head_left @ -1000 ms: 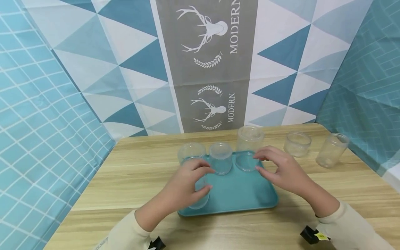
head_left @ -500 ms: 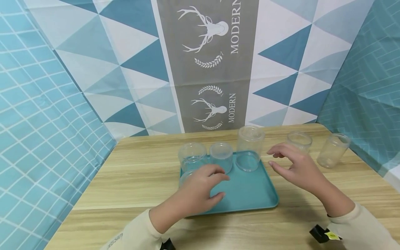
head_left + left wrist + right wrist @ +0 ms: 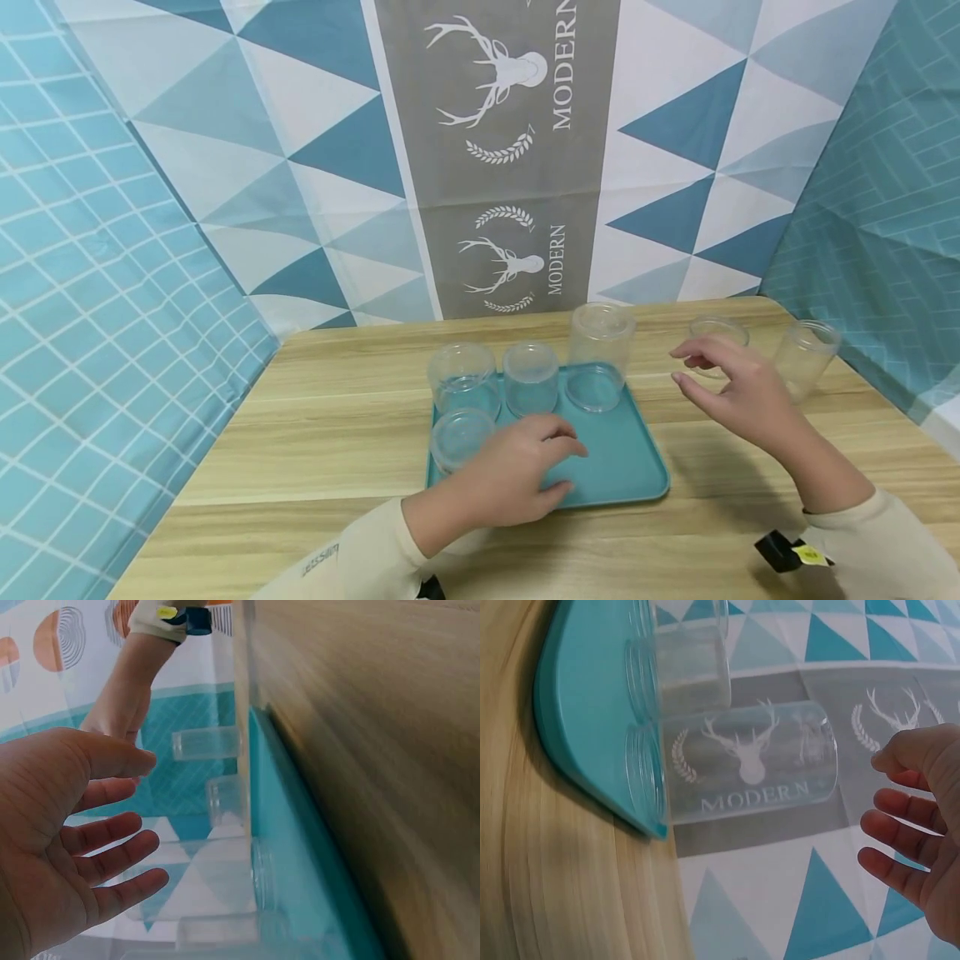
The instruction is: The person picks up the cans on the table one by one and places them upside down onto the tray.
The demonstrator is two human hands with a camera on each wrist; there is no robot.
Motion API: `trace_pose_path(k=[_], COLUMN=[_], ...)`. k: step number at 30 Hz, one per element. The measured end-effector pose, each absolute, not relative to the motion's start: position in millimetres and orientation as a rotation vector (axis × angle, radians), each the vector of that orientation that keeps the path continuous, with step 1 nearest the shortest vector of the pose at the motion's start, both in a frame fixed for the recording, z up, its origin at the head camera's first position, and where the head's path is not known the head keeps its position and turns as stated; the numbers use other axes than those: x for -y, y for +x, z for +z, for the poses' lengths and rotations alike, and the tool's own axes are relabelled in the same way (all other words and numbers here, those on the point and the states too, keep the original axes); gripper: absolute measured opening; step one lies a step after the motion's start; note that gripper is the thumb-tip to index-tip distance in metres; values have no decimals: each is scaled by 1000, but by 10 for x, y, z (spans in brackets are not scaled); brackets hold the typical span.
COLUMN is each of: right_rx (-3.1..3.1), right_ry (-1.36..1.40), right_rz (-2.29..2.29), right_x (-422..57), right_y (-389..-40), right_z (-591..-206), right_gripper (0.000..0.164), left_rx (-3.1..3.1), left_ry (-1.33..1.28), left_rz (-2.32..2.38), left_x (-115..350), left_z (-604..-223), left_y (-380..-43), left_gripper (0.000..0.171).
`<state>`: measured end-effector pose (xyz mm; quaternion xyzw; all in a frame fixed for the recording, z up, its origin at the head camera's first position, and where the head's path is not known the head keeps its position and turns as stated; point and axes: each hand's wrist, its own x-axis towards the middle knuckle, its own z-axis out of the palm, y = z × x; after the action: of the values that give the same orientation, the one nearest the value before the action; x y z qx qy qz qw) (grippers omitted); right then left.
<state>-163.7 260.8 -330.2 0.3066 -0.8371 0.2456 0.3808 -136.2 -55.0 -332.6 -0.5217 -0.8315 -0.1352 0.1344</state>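
Note:
My left hand [image 3: 517, 475] hovers over the front of a teal tray [image 3: 630, 479], fingers loosely bent and holding nothing; the left wrist view shows its fingers [image 3: 112, 847] spread apart. Clear plastic jars stand on the tray: a wide one [image 3: 459, 375] at back left, a smaller one [image 3: 530, 379] beside it, a tall one [image 3: 602, 342] at back right, and another [image 3: 461, 437] at front left, partly covered by my left hand. Right of the tray, my right hand [image 3: 757, 400] hangs in the air with relaxed fingers and nothing in them. Behind it is a short clear jar [image 3: 718, 329], partly hidden.
Another tall clear jar [image 3: 808, 354] stands on the wooden table [image 3: 322, 425] near its right edge. Patterned cloth [image 3: 510, 167] hangs behind the table, with tiled-print cloth [image 3: 97, 250] along the left side.
Both hands have moved to the right. The left hand has come away from the front-left jar toward the tray's front middle; the right hand has left the tall jar's side. The jars stay put.

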Motion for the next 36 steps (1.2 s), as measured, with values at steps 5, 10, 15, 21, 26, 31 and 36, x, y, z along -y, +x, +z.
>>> trace_pose_path(k=[5,10,15,21,26,31,36], right_rx=[2149,2158,2171,2226,2267,2302,2390], right_ry=[739,682,623,585,546,505,455], right_rz=[637,634,613,558,503,515,490], right_x=[-2667,-2736,-2830,-2986,-3122,-3249,-3355], right_y=[-1643,-1639,-1651,-1651,-1671,-1688,-1689], right_z=[-3295,-3310,-3329,-3373,-3389,-3368,-3331], right_gripper=[41,41,41,42,41,42,38], left_rx=[2419,2423,2415,2401,2374,2364,2383], left_ry=[-1550,-1563,-1560,-1549,-1523,-1512,-1520], left_rz=[-376,-377,-377,-390,-409,-439,-460], left_x=[438,311,211,93,18,-33,-87], left_z=[-3339,-3334,-3337,-3402,-3456,-3467,-3482], left_y=[-1391,-1429,-1458,-1499,-1557,-1609,-1661], left_gripper=[29,29,29,27,26,26,26])
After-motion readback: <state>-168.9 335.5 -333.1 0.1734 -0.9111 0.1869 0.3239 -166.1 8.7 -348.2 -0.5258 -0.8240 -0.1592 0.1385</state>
